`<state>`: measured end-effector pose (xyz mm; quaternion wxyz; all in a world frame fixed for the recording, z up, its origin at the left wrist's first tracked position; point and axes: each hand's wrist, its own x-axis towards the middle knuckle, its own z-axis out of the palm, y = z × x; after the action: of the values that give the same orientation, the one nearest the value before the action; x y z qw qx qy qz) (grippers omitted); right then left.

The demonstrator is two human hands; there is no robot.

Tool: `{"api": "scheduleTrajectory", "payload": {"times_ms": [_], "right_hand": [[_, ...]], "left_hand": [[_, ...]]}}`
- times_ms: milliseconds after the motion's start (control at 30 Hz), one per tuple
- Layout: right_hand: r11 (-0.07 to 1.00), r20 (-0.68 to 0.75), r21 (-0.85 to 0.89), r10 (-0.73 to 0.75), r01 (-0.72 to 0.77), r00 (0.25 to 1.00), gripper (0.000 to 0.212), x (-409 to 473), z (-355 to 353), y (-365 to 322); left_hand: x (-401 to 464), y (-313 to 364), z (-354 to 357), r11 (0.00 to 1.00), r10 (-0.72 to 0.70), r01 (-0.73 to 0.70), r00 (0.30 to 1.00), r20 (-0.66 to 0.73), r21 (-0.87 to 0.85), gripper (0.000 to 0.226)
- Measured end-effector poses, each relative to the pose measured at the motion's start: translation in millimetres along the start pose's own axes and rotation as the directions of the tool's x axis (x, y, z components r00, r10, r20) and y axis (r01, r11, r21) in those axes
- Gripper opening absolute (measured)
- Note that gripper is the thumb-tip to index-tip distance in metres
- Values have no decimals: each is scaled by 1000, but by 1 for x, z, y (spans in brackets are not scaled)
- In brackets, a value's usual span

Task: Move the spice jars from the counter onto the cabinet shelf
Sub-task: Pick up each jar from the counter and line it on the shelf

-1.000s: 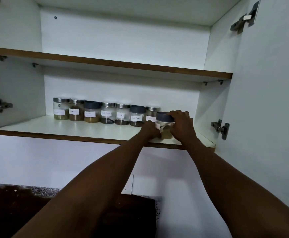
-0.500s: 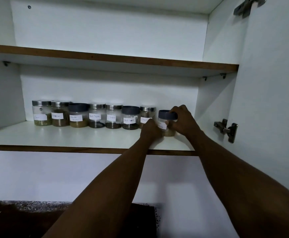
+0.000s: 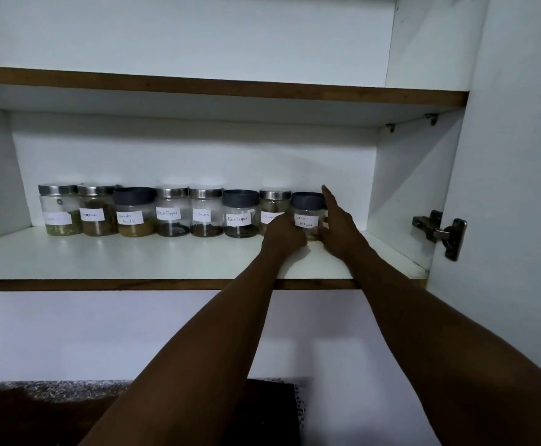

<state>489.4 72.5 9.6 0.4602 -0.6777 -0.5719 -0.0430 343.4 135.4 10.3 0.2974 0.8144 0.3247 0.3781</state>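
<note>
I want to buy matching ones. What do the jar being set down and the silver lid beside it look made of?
Garam masala jar: clear glass or hard plastic, since its contents show through; its dark lid looks like matte plastic. Neighbouring silver lid: likely brushed metal, with a dull sheen.

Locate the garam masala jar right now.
Head view: the garam masala jar stands at the right end of the jar row on the lower shelf, between the left hand and right hand.
</note>
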Motion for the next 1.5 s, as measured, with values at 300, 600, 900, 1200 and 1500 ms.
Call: {"api": "scheduleTrajectory", "payload": {"times_ms": [300, 600, 900, 1200, 1500], "right_hand": [[981, -105, -96, 161, -171, 981, 76, 4, 2, 1], [967, -47, -205, 146, -152, 988, 89, 6, 3, 6], [918, -90, -320, 219, -236, 972, 70, -1, 9, 3], [823, 109, -490, 384, -286, 917, 40, -60, -12, -30], [776, -166, -629, -76, -46, 983, 47, -194, 13, -87]], "left_hand": [[-4, -1, 2, 999, 4, -6, 999, 53, 50, 10], [-4, 7, 3, 995, -83, 78, 994, 76, 66, 40], [-5, 5, -3, 995, -20, 26, 998, -65, 95, 25], [-63, 23, 3, 773, -17, -98, 984, 175, 627, 51], [-178, 3, -24, 686, 366, -384, 916, 164, 618, 56]]}}
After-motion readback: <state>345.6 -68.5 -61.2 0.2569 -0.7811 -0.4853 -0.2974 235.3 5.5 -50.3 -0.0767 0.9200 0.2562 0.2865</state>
